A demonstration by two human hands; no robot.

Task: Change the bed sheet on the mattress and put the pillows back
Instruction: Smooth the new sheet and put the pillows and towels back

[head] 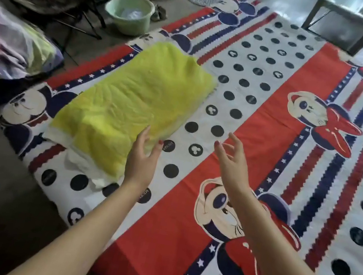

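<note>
Landmark: yellow pillow. Left of it, off the mattress, a heap of pastel cloth sits on the floor; likely the stripped bedding, set aside to keep the bed free, though I cannot confirm what it is. Beyond the pillow's far-left end stands a green basin. The pillow itself lies flat along the left edge of the cartoon-print bed sheet, its long side parallel to that edge, white inner cloth showing at its near end. The sheet under it is spread smooth across the mattress, so the sheet change reads as done and pillow placement as under way. Left hand hovers at the pillow's near-right corner, fingers straight and spread, holding nothing; whether the fingertips touch the fabric I cannot tell. Right of the pillow, right hand hangs above the dotted band, fingers loosely bent, empty. Both palms face each other, a posture consistent with just releasing or squaring the pillow. No second pillow visible on the sheet.
</note>
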